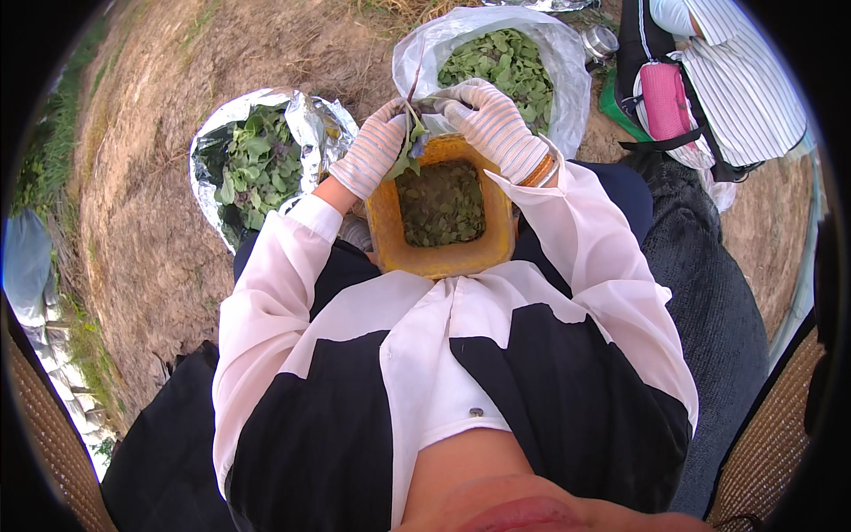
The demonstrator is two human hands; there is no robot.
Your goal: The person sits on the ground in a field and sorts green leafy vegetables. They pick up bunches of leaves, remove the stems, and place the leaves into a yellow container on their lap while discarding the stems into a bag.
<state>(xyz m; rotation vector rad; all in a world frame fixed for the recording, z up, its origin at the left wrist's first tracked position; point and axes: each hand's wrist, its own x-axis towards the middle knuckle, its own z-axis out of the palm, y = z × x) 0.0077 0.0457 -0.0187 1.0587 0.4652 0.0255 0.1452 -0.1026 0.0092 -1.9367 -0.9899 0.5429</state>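
Note:
My left hand [375, 146], in a striped knit glove, grips a leafy sprig [408, 149] with a dark purplish stem pointing away from me. Thumb and fingers of my right hand [495, 126], gloved the same way, close on a leaf at the sprig's side; the fingertips are partly hidden. Both hands are above the far rim of a yellow square-mouthed plastic container [442, 263] between my knees. Loose green leaves [442, 213] lie down inside it.
At left stands a silver foil bag [319, 126] of leafy sprigs [259, 166]. Beyond the container, a translucent plastic bag [568, 86] holds green leaves [498, 66]. A metal container [598, 43], a pink pouch [667, 100] and a person in striped clothing [744, 100] are at right.

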